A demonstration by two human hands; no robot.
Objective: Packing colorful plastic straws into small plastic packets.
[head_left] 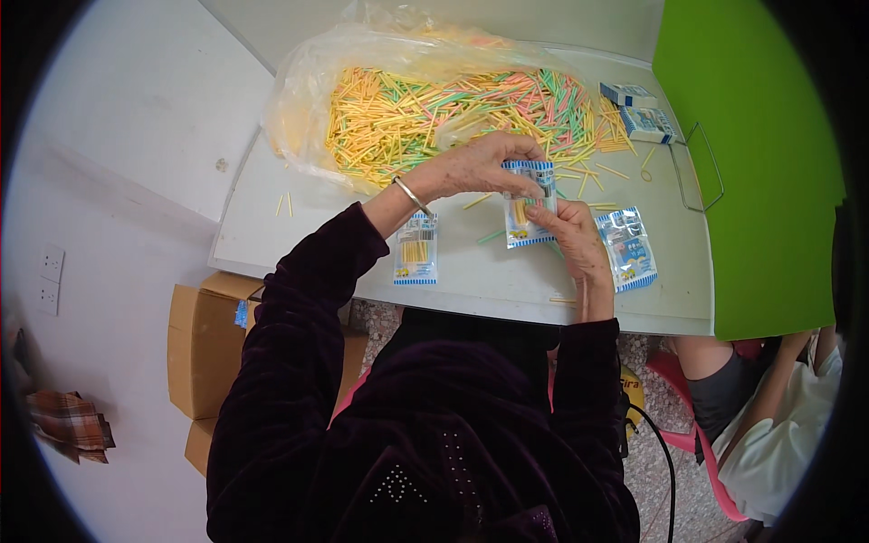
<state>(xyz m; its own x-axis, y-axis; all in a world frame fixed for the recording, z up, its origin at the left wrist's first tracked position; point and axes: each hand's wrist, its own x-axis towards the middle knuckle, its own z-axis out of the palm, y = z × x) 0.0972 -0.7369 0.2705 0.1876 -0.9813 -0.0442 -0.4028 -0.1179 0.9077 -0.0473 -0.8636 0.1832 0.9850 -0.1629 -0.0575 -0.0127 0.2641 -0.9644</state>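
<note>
Between my two hands, above the middle of the white table, is a small blue-and-white plastic packet with yellow sticks showing inside. My left hand grips its upper part, fingers over the top edge. My right hand pinches its right side, thumb on the front. Another such packet lies by my left wrist, with yellow sticks in its lower half. A third packet lies just right of my right hand. Beyond my hands, thin pastel sticks fill a large clear plastic bag.
Stacked blue-and-white packs and a bent wire stand are at the back right, beside a green partition. Loose sticks dot the table. An opened cardboard box stands below left. Another person sits at the right.
</note>
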